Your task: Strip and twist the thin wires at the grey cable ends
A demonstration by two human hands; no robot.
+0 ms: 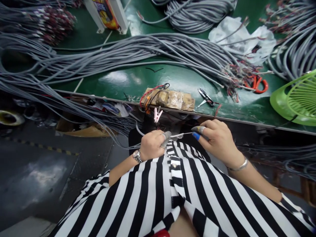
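Note:
My left hand (152, 144) is closed around the end of a grey cable (139, 129), with grey tape or a cover on its thumb. From its grip a pale, thin strand (181, 134) runs taut to my right hand (217, 140). That hand pinches the far end of the strand between thumb and forefinger, which wear blue and grey coverings. Both hands are just in front of the table edge, near my striped shirt. A pink clip (157, 115) hangs at the edge, beside a taped wooden block (172, 99) with red and black wires. Small snips (206, 98) lie to its right.
Across the green table (118, 79) stretches a long bundle of grey cables (138, 49), its frayed ends at the right beside orange-handled scissors (259, 85). Coiled cable (199, 14) and a plastic bag (243, 38) lie behind. A green fan (296, 98) stands at right.

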